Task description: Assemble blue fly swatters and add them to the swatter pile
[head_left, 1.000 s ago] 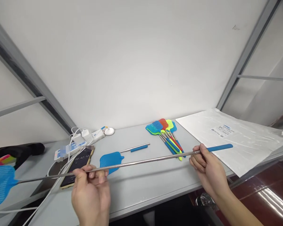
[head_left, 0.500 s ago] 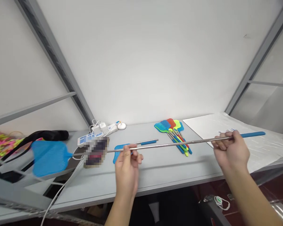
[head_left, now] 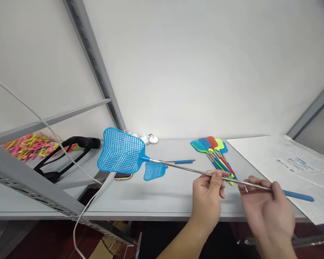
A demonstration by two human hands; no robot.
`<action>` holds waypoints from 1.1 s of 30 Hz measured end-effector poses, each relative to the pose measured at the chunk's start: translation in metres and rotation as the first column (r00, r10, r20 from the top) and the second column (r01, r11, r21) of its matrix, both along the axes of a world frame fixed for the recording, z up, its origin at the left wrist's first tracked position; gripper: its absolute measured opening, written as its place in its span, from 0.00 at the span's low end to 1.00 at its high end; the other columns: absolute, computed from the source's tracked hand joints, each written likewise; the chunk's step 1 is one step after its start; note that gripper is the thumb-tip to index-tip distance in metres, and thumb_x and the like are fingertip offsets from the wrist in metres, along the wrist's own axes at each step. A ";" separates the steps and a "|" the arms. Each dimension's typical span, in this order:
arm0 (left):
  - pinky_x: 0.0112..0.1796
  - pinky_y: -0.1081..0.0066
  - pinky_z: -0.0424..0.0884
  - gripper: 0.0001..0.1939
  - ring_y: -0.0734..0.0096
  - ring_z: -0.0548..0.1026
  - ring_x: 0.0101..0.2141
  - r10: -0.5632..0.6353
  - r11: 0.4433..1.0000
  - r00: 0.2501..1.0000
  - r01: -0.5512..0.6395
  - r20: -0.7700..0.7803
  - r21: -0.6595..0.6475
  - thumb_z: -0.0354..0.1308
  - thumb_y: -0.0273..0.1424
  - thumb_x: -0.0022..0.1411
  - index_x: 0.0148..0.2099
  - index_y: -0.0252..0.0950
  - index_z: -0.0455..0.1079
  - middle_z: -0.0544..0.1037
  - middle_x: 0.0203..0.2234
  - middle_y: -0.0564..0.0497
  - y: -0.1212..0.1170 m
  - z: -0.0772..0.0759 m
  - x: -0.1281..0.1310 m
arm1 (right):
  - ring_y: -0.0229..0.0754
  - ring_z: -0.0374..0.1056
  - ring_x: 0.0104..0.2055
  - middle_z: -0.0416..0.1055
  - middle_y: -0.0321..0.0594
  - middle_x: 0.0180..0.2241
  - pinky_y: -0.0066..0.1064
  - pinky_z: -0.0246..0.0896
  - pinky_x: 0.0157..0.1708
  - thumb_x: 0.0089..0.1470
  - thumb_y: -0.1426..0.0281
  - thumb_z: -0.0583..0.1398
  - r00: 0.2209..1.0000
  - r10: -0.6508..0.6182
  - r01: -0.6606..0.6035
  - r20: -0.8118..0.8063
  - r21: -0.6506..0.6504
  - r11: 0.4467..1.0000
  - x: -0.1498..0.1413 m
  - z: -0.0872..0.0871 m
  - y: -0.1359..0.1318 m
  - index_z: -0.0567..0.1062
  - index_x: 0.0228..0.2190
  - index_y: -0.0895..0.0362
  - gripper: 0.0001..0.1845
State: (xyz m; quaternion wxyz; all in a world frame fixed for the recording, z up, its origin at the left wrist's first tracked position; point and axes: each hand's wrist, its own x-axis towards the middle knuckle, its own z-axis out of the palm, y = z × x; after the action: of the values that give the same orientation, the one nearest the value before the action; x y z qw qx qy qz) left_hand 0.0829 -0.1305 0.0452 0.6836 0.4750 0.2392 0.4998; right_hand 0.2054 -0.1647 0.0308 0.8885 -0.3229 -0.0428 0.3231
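Note:
I hold a blue fly swatter [head_left: 121, 155] with a telescopic metal rod above the grey table [head_left: 162, 201]. My left hand [head_left: 209, 196] pinches the rod near its middle. My right hand [head_left: 267, 208] grips the rod just ahead of the blue handle [head_left: 298, 196]. The mesh head points left and is raised over the table. A second blue swatter [head_left: 154, 170] with a short rod lies flat behind it. A bundle of several coloured swatters [head_left: 213, 151] lies further right.
A clear plastic sheet with a label [head_left: 286, 165] covers the table's right end. A phone [head_left: 122, 176], a power strip with white cables [head_left: 148, 138] and a black handle [head_left: 70, 151] sit at the left. Pink and yellow pieces [head_left: 24, 145] lie on the left shelf. Grey frame posts [head_left: 97, 68] stand at both sides.
The swatter's rod has become much shorter, and the head has come in from the far left. My two hands have closed together and the view has turned left.

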 end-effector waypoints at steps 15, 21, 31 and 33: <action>0.33 0.73 0.69 0.15 0.74 0.71 0.32 0.766 0.643 0.555 -0.645 0.324 -0.413 0.58 0.44 0.63 0.47 0.43 0.73 0.75 0.35 0.53 0.073 -0.021 -0.104 | 0.39 0.55 0.21 0.59 0.37 0.24 0.42 0.52 0.19 0.55 0.65 0.59 0.996 -0.029 0.046 0.083 -0.209 0.977 0.054 -0.044 0.031 0.69 0.21 0.48 0.12; 0.41 0.70 0.72 0.14 0.72 0.74 0.36 0.845 0.519 0.523 -0.755 0.108 -0.401 0.60 0.43 0.62 0.43 0.39 0.75 0.78 0.36 0.52 0.080 -0.032 -0.084 | 0.48 0.68 0.37 0.70 0.39 0.31 0.48 0.64 0.36 0.54 0.65 0.59 0.985 0.020 0.013 0.171 -0.189 0.982 0.014 -0.040 0.052 0.71 0.22 0.48 0.10; 0.33 0.65 0.76 0.23 0.62 0.78 0.31 0.790 0.491 0.611 -0.672 -0.042 -0.554 0.69 0.52 0.47 0.35 0.38 0.76 0.81 0.31 0.47 0.038 -0.050 -0.037 | 0.42 0.73 0.37 0.77 0.40 0.43 0.37 0.69 0.40 0.56 0.60 0.58 0.941 0.308 -0.281 0.139 -0.184 0.942 -0.071 -0.031 0.065 0.78 0.26 0.51 0.13; 0.36 0.62 0.76 0.22 0.58 0.79 0.35 0.744 0.510 0.664 -0.638 -0.076 -0.577 0.72 0.48 0.43 0.37 0.40 0.76 0.81 0.34 0.46 0.032 -0.053 -0.032 | 0.47 0.74 0.39 0.76 0.43 0.46 0.42 0.70 0.38 0.58 0.56 0.56 0.846 0.520 -0.498 0.114 -0.175 0.849 -0.085 -0.035 0.064 0.80 0.29 0.51 0.17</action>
State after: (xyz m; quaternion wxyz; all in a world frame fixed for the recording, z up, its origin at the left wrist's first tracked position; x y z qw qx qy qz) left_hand 0.0512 -0.0980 -0.0074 0.5514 0.0699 0.4801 0.6787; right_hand 0.1207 -0.1011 -0.0041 0.7398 -0.3854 -0.1742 0.5232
